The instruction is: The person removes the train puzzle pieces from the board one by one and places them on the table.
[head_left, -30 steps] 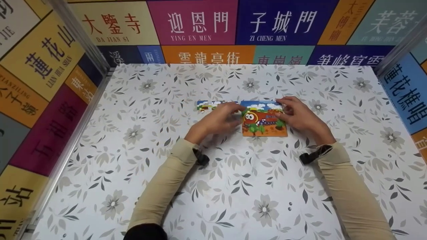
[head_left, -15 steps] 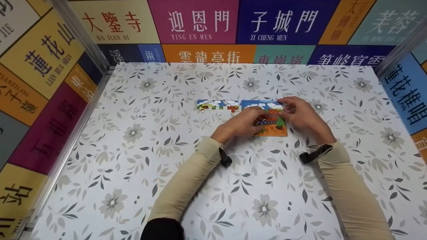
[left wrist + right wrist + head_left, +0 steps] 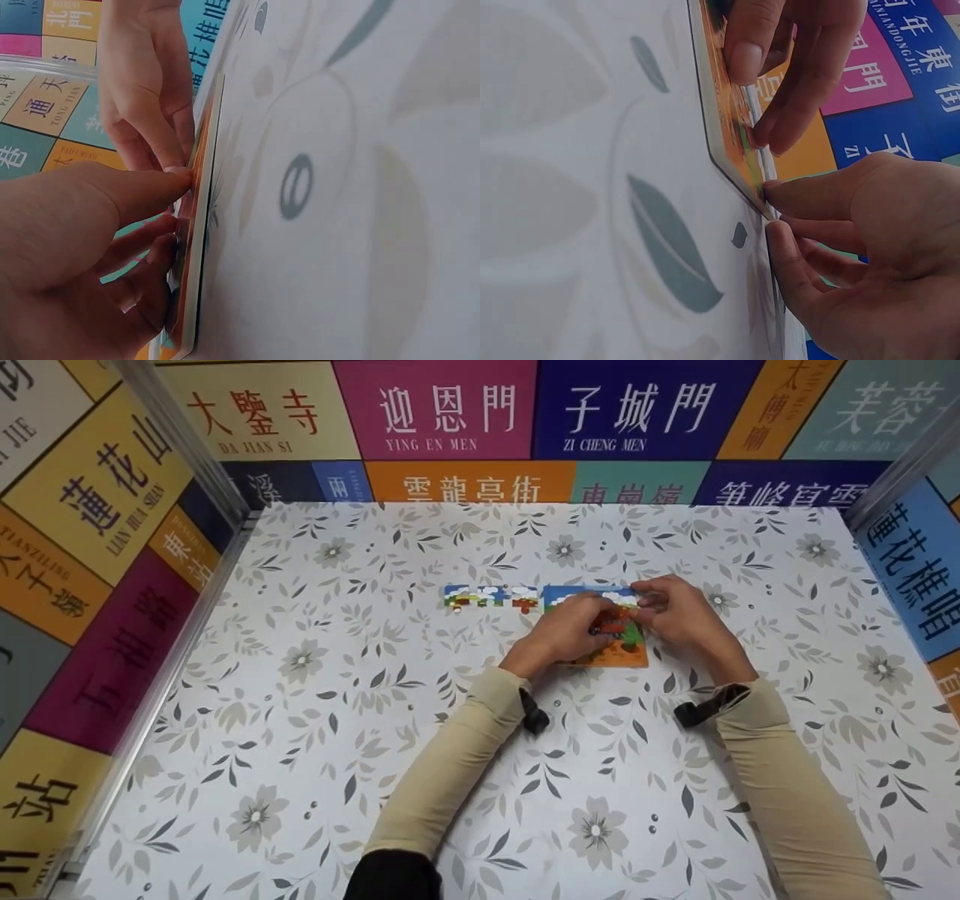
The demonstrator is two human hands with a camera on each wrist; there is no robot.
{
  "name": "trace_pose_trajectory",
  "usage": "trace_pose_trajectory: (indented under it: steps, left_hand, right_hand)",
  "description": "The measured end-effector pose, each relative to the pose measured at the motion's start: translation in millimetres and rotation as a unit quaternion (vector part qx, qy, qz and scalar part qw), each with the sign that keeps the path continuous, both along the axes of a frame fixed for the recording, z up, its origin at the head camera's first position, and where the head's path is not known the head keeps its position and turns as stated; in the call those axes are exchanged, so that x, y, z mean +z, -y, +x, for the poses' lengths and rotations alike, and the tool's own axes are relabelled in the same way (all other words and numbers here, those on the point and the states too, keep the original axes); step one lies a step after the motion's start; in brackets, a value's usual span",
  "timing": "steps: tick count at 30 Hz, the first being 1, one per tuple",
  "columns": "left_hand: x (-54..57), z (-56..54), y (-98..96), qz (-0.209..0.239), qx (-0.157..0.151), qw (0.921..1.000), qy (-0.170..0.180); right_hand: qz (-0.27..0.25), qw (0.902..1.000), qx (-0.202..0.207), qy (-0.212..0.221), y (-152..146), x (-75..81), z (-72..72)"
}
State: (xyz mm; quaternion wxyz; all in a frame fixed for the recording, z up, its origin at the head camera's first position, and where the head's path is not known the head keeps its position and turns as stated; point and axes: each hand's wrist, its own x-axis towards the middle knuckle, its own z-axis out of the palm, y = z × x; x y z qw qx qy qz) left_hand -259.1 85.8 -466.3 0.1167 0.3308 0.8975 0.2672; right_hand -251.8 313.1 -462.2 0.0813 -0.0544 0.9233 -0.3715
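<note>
A square picture puzzle with a red cartoon train, clouds and orange ground lies flat on the table. My left hand reaches over it and covers much of the picture. In the left wrist view, that hand's thumb and bent fingers touch the face of the puzzle, set apart; whether they pinch a single piece is hidden. My right hand holds the puzzle's upper right corner between thumb and fingers, as the right wrist view shows at its edge. To the left lies a short row of joined puzzle pieces showing clouds.
The table wears a white cover with grey flowers and leaves. Colourful panels with Chinese lettering stand along the back and both sides. A dark wrist camera sits at the left cuff, another at the right.
My left hand has moved right from beside the row of pieces onto the puzzle, uncovering that row. The right hand stays at the corner, and the puzzle keeps its place.
</note>
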Motion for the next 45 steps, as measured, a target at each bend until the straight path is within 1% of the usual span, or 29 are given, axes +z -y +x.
trace_pose_trajectory:
  steps: [4, 8, 14, 17, 20, 23, 27, 34, 39, 45]
  left_hand:
    - [-0.2, 2.1, -3.3, 0.007, 0.0, 1.0, -0.001]
    - [-1.4, 2.3, -4.7, 0.014, -0.002, 0.9999, 0.001]
    - [-4.4, -1.1, -4.7, 0.035, -0.009, 0.9991, 0.022]
    - [-5.3, -3.0, -3.7, 0.051, -0.017, 0.9982, 0.024]
    - [-5.7, -4.1, -3.2, 0.062, -0.02, 0.9977, 0.017]
    - [-5.7, -4.0, -3.2, 0.066, -0.015, 0.9977, 0.009]
    - [-5.6, -2.5, -2.0, 0.073, -0.007, 0.9973, 0.0]
    - [-6.8, -1.9, -0.1, 0.053, -0.004, 0.9985, -0.009]
    - [-8.8, -4.5, 0.2, 0.048, 0.003, 0.9988, -0.001]
    - [-12.4, -7.4, 2.3, 0.074, 0.003, 0.9972, 0.009]
  right_hand:
    - [0.001, 1.0, -0.006, 0.006, -2, 0.3, 0.3]
    - [0.005, 1.0, -0.002, 0.004, -4, -0.5, 0.7]
    - [0.0, 1.0, 0.003, 0.003, -5, -1.6, 1.0]
    - [-0.001, 1.0, 0.005, 0.0, -5, -1.8, 1.3]
    - [0.0, 0.9998, 0.013, -0.013, -6, -2.1, 1.4]
    - [-0.001, 0.9997, 0.016, -0.017, -7, -2.0, 1.2]
    - [-0.004, 1.0, 0.008, -0.004, -7, -0.8, 0.6]
    - [-0.003, 0.9999, 0.007, 0.012, -6, -2.0, -1.1]
    - [-0.007, 0.9999, 0.007, 0.008, -6, -3.2, -0.6]
    - [-0.006, 0.9999, 0.006, 0.008, -6, -4.1, 0.2]
